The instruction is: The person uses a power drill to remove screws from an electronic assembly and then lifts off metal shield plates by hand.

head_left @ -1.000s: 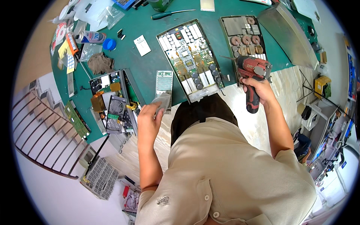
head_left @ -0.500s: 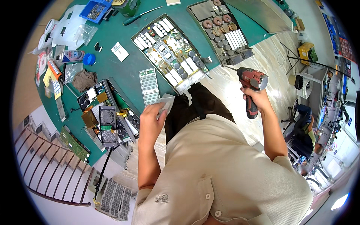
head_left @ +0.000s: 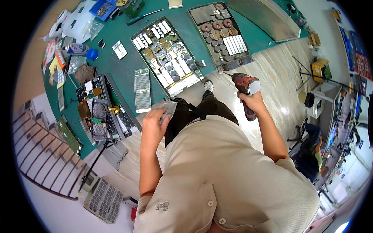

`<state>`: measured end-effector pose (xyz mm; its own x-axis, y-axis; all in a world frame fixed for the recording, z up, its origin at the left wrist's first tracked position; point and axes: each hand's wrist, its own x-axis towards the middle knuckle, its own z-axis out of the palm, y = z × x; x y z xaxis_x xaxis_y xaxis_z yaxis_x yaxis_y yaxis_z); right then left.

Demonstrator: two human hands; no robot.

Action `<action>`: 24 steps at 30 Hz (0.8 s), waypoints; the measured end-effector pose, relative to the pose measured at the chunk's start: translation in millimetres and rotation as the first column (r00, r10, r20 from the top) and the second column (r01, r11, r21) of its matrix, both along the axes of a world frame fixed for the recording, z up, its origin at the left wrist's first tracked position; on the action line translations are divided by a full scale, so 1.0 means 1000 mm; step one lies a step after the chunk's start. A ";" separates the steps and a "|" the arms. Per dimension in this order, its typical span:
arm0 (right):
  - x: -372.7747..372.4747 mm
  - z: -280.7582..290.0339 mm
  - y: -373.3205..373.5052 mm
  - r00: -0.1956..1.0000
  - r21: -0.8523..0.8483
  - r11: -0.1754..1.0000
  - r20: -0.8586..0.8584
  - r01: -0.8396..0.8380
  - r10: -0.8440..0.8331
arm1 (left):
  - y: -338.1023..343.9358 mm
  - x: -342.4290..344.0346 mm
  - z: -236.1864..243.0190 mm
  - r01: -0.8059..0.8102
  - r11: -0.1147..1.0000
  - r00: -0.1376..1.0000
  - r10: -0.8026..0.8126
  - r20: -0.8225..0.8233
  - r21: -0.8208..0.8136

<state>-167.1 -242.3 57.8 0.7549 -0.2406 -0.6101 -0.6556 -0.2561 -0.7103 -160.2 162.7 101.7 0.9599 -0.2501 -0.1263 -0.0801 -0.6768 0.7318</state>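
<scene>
My right hand [head_left: 253, 102] is wrapped round the grip of a red and black cordless drill [head_left: 245, 83], its bit pointing toward the table edge. In my left hand [head_left: 154, 123] is a small clear plastic bag [head_left: 169, 108], pinched between thumb and fingers; its contents are not readable. The left hand is just off the front edge of the green table [head_left: 112, 68]. Beyond it lies a perforated metal plate [head_left: 142, 91]. Two open metal housings filled with electronics lie further away: a power module [head_left: 167, 56] in the middle and another module [head_left: 221, 37] on the right.
A partly dismantled unit with a fan [head_left: 100, 109] sits at the table's left front. Behind it are a brown rag [head_left: 85, 73], a spray can [head_left: 75, 48] and a blue bin of screws [head_left: 102, 8]. A screwdriver [head_left: 144, 17] lies at the back. Stair railings [head_left: 46, 159] stand left.
My view has shifted as I stand back a little from the table, and a shoe now shows below its edge. Both hands keep their hold on the drill and the bag.
</scene>
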 end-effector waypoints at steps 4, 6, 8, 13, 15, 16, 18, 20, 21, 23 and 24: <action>0.024 -0.015 -0.039 0.990 0.016 0.994 0.084 -0.112 0.110 | -0.041 -0.014 0.003 -0.116 0.993 0.991 0.115 -0.064 -0.009; 0.037 -0.020 -0.057 0.982 0.005 0.985 0.077 -0.173 0.173 | -0.064 -0.021 0.003 -0.165 0.986 0.979 0.161 -0.123 -0.025; 0.046 -0.011 -0.069 0.970 -0.005 0.971 0.030 -0.241 0.241 | -0.084 -0.027 0.001 -0.175 0.984 0.978 0.171 -0.121 -0.023; 0.037 -0.015 -0.086 0.856 -0.196 0.852 0.093 -0.485 0.508 | -0.125 -0.036 -0.001 -0.225 0.974 0.960 0.223 -0.167 0.010; 0.031 -0.028 -0.088 0.849 -0.181 0.841 0.054 -0.510 0.526 | -0.135 -0.040 -0.007 -0.234 0.972 0.961 0.230 -0.153 -0.010; 0.035 -0.032 -0.088 0.849 -0.133 0.840 -0.048 -0.527 0.526 | -0.140 -0.041 -0.008 -0.235 0.972 0.959 0.231 -0.162 -0.009; 0.029 -0.053 -0.086 0.841 -0.186 0.826 -0.004 -0.532 0.541 | -0.148 -0.043 -0.007 -0.236 0.972 0.956 0.231 -0.181 -0.007; 0.028 -0.063 -0.078 0.839 -0.217 0.827 0.057 -0.518 0.541 | -0.148 -0.049 -0.015 -0.216 0.976 0.969 0.213 -0.125 -0.012; 0.028 -0.067 -0.075 0.849 -0.210 0.838 0.062 -0.504 0.525 | -0.147 -0.051 -0.017 -0.205 0.979 0.974 0.203 -0.096 -0.014; 0.029 -0.075 -0.070 0.868 -0.201 0.859 0.070 -0.471 0.492 | -0.146 -0.053 -0.017 -0.213 0.977 0.971 0.212 -0.116 -0.003; 0.030 -0.078 -0.069 0.870 -0.204 0.861 0.067 -0.467 0.488 | -0.145 -0.053 -0.016 -0.218 0.976 0.968 0.216 -0.125 0.003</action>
<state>-136.9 -311.5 -20.5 0.8650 0.0719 -0.4966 -0.3399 -0.6442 -0.6852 -213.6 17.6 85.8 0.9684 -0.0395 -0.2463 0.1598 -0.6600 0.7341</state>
